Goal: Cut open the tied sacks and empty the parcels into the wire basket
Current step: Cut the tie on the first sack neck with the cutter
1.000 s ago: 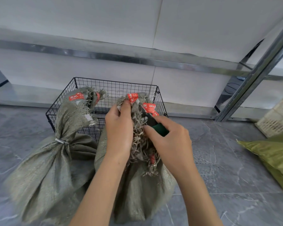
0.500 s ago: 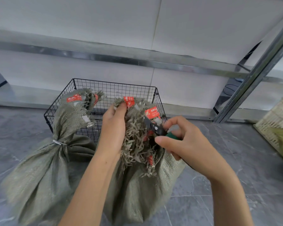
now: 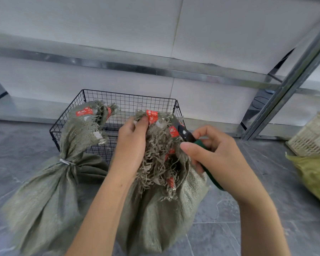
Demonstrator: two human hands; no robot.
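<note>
Two grey-green woven sacks stand on the floor in front of a black wire basket. The left sack is tied at its neck with a white tie. The right sack has a frayed top with red labels. My left hand grips that frayed top from the left. My right hand holds green-handled scissors, whose dark blades point up and left against the top of the right sack. The neck of the right sack is hidden behind my hands and the fraying.
The floor is grey stone tile. A white wall with a metal rail runs behind the basket. A slanted metal shelf post rises at the right. A yellow-green sack and a pale plastic crate lie at the far right.
My right hand has drawn back to the right and the scissors have risen from deep in the fraying to its upper right edge. My left hand keeps its grip.
</note>
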